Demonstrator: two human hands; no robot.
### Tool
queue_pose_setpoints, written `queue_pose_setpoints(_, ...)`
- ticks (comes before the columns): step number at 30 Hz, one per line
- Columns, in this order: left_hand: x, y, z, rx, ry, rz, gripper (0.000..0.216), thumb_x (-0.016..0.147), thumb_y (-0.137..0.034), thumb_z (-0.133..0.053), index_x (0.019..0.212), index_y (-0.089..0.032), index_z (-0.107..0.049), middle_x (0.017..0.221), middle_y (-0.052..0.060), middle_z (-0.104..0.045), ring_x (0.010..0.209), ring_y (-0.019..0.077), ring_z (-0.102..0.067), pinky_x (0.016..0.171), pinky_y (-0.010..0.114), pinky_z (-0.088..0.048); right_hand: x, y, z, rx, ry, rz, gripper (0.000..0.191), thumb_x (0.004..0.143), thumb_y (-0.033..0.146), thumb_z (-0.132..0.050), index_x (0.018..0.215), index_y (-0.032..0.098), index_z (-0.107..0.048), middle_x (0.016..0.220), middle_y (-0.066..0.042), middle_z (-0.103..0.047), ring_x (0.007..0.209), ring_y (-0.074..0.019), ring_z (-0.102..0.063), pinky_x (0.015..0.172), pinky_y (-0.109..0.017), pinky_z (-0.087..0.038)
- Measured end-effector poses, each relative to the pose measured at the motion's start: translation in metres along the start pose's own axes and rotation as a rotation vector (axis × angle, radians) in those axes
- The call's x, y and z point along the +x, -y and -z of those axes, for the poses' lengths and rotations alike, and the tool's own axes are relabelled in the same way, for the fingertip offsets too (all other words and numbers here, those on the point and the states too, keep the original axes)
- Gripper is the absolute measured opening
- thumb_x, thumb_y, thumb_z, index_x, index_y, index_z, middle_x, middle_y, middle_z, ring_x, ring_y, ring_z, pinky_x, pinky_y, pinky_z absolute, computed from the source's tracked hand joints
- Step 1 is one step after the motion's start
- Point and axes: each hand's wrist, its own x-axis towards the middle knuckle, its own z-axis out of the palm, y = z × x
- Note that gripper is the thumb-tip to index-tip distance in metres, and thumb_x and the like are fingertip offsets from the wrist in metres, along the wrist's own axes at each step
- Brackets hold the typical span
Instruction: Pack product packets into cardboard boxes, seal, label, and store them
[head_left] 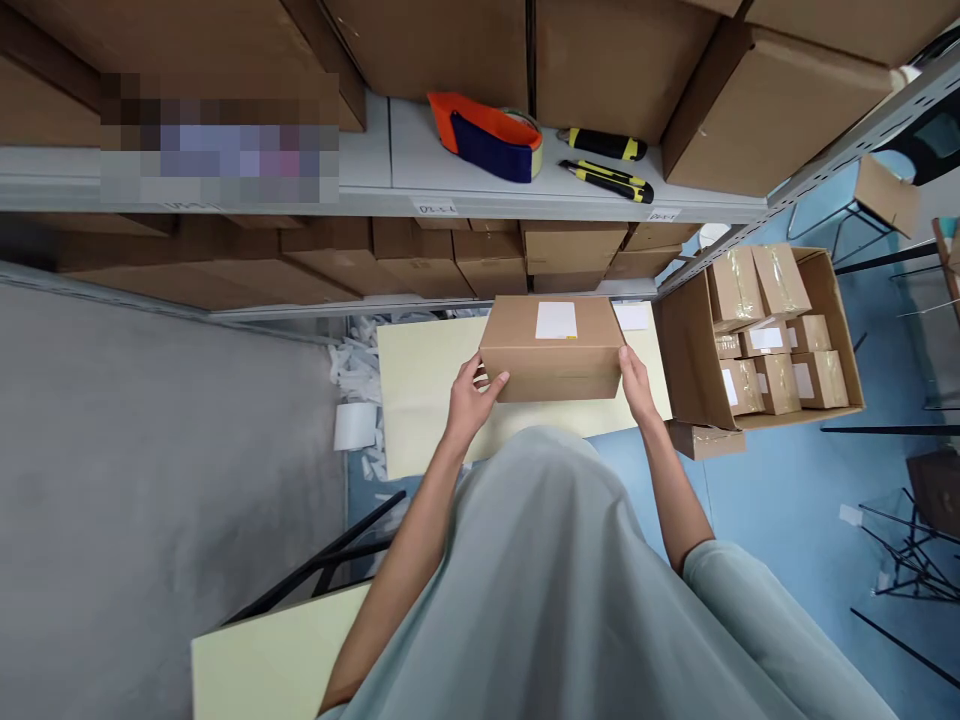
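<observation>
I hold a small brown cardboard box [553,348] with a white label on top, out in front of my chest. My left hand [474,394] grips its left end, fingers curled around the lower corner. My right hand [636,385] clasps its right end, fingers pressed flat along the side. The box hovers above a pale yellow table [420,395] that stands against the shelving.
A grey metal shelf [390,175] carries an orange tape dispenser [487,135], two yellow-black utility knives [607,165] and large cartons. An open carton [757,340] with several small taped boxes sits on the right. Crumpled paper and a paper roll [354,425] lie on the left.
</observation>
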Motion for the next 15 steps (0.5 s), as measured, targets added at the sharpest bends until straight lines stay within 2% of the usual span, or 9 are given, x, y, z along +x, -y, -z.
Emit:
queue_pose_setpoints(3, -0.005, 0.003, -0.008, -0.109, -0.001, 0.058, 0.061, 0.084, -0.055, -0.08, 0.132, -0.023, -0.06, 0.138, 0.015, -0.07, 0.122, 0.0269, -0.071, 0.106, 0.045, -0.059, -0.002, -0.016, 0.003, 0.0, -0.044, -0.014, 0.07, 0.106, 0.07, -0.052, 0.158, 0.025, -0.062, 0.168, -0.006, -0.056, 0.158, -0.0295, -0.049, 0.132, -0.047, -0.041)
queue_pose_setpoints(7, -0.017, 0.024, -0.015, -0.075, -0.031, 0.215, 0.041, 0.093, -0.054, -0.07, 0.117, -0.023, -0.057, 0.134, 0.014, -0.071, 0.115, 0.0257, -0.073, 0.104, 0.045, -0.059, -0.003, -0.071, 0.002, 0.068, -0.009, -0.122, 0.074, 0.095, 0.068, -0.067, 0.152, 0.022, -0.068, 0.165, -0.008, -0.058, 0.157, -0.0334, -0.05, 0.134, -0.052, -0.037)
queue_pose_setpoints(11, -0.03, 0.047, -0.017, 0.018, -0.011, 0.332, 0.033, 0.088, -0.042, -0.072, 0.11, -0.024, -0.055, 0.123, 0.011, -0.074, 0.114, 0.0265, -0.073, 0.106, 0.047, -0.058, -0.013, -0.122, -0.002, 0.103, 0.006, -0.214, 0.087, 0.085, 0.071, -0.073, 0.153, 0.019, -0.067, 0.164, -0.01, -0.058, 0.159, -0.0369, -0.047, 0.135, -0.055, -0.035)
queue_pose_setpoints(15, -0.037, 0.056, -0.022, 0.081, 0.0, 0.387, 0.037, 0.083, -0.038, -0.073, 0.111, -0.024, -0.054, 0.118, 0.011, -0.073, 0.116, 0.0296, -0.072, 0.109, 0.053, -0.057, -0.022, -0.144, -0.004, 0.082, 0.027, -0.211, 0.089, 0.086, 0.073, -0.071, 0.157, 0.02, -0.064, 0.165, -0.01, -0.058, 0.158, -0.0357, -0.05, 0.132, -0.054, -0.039)
